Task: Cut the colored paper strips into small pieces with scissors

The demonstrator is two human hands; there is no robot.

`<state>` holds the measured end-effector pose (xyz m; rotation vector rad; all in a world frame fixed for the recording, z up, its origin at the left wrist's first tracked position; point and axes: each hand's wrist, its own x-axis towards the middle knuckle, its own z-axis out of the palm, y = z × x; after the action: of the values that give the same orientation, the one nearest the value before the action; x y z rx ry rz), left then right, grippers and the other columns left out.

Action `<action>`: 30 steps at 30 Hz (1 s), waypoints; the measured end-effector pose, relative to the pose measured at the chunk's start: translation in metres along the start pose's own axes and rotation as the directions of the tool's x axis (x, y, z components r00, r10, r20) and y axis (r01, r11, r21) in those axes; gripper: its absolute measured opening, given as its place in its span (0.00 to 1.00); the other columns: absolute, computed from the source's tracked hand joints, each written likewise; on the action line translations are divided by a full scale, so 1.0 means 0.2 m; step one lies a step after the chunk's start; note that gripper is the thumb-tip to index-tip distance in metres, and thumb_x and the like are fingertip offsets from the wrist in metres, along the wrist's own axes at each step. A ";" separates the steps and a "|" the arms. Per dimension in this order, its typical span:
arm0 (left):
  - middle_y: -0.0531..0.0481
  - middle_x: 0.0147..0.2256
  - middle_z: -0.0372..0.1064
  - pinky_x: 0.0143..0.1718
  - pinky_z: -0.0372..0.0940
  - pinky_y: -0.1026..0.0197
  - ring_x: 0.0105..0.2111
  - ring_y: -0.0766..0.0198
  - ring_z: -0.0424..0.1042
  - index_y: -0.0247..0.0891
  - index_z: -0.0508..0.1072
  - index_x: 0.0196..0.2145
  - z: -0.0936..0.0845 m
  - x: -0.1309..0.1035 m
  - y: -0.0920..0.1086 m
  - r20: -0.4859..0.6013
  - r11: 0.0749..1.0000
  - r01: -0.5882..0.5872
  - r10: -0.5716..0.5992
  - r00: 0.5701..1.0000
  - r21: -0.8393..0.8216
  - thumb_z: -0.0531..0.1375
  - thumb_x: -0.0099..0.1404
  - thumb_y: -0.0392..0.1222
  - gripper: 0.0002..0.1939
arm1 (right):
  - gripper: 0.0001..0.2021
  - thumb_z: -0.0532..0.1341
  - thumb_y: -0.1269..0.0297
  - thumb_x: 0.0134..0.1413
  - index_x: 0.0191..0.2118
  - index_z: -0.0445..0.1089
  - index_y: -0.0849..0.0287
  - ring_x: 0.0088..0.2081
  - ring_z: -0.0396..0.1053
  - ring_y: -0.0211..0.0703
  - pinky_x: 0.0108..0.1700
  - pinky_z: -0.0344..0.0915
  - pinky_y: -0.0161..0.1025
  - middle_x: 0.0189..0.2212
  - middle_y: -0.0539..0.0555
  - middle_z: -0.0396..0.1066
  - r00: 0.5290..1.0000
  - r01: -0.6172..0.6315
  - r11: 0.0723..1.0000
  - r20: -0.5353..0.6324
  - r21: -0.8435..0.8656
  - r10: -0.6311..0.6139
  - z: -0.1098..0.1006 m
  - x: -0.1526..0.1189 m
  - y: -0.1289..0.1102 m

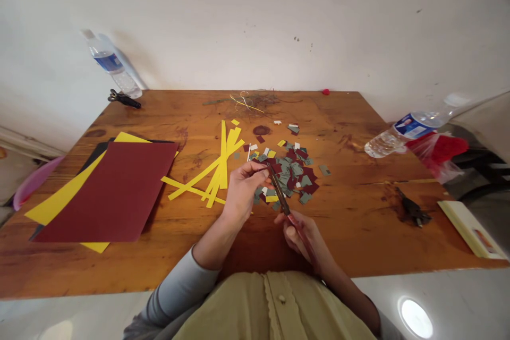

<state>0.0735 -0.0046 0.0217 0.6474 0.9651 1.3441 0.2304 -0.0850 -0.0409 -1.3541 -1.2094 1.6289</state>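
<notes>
Wall: pale, with a few dark marks, behind a brown wooden table (358, 244).
Left bottle: clear plastic with a blue label (113, 64), at the far left corner – clear liquid in its lower part, a black-handled object (125, 99) beside it.
Right bottle: also clear with a blue label (410, 130), near the right edge; how full, I cannot tell.
Plastic bag: see-through (448, 170), beyond the right edge, something red (442, 147) in it.
Scissors: red-handled (285, 204), over the near side of the cut pieces (297, 170), which are grey-green, maroon, white and yellow.
Right hand: closed around the scissors' handles (305, 236).
Left hand: fingertips pinched together by the blades (243, 196) – what they grip is too small to tell.
Yellow strips: crossed in a loose heap (223, 162), left of the pieces.
Sheets: maroon on top (111, 191), yellow and black ones underneath, on the left.
</notes>
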 end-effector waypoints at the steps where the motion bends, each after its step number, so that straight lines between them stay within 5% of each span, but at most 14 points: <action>1: 0.54 0.21 0.69 0.24 0.68 0.65 0.21 0.69 0.68 0.36 0.75 0.23 0.00 0.00 0.00 0.000 1.000 0.000 0.000 1.000 -0.004 0.71 0.44 0.40 0.10 | 0.17 0.65 0.48 0.47 0.34 0.68 0.56 0.15 0.44 0.31 0.19 0.43 0.33 0.14 0.39 0.49 1.000 -0.011 1.000 0.001 0.019 0.011 0.00 0.00 0.00; 11: 0.54 0.21 0.69 0.24 0.69 0.65 0.21 0.69 0.68 0.35 0.74 0.23 0.00 0.00 0.00 -0.006 1.000 0.009 -0.009 1.000 -0.015 0.71 0.44 0.39 0.10 | 0.25 0.68 0.38 0.46 0.34 0.67 0.56 0.16 0.42 0.30 0.19 0.42 0.33 0.15 0.37 0.46 0.998 -0.021 0.995 0.054 0.100 0.016 0.00 0.00 -0.01; 20: 0.54 0.21 0.69 0.25 0.68 0.65 0.21 0.69 0.68 0.36 0.74 0.22 0.00 -0.01 0.00 0.017 1.000 -0.004 0.004 1.000 -0.001 0.71 0.45 0.40 0.10 | 0.35 0.61 0.25 0.46 0.38 0.70 0.58 0.19 0.47 0.33 0.21 0.43 0.34 0.19 0.42 0.52 0.997 0.043 0.999 0.069 -0.007 -0.043 -0.03 -0.02 -0.03; 30: 0.54 0.22 0.69 0.25 0.69 0.65 0.22 0.69 0.68 0.36 0.74 0.23 -0.01 0.00 0.00 0.035 1.000 -0.002 0.002 0.999 -0.002 0.73 0.46 0.41 0.12 | 0.24 0.66 0.39 0.46 0.35 0.69 0.57 0.17 0.48 0.33 0.21 0.45 0.34 0.16 0.41 0.52 0.999 0.025 1.000 0.033 0.018 -0.026 -0.01 -0.02 -0.04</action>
<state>0.0727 -0.0057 0.0210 0.6687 0.9357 1.3313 0.2332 -0.0845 -0.0316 -1.3003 -1.2243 1.6466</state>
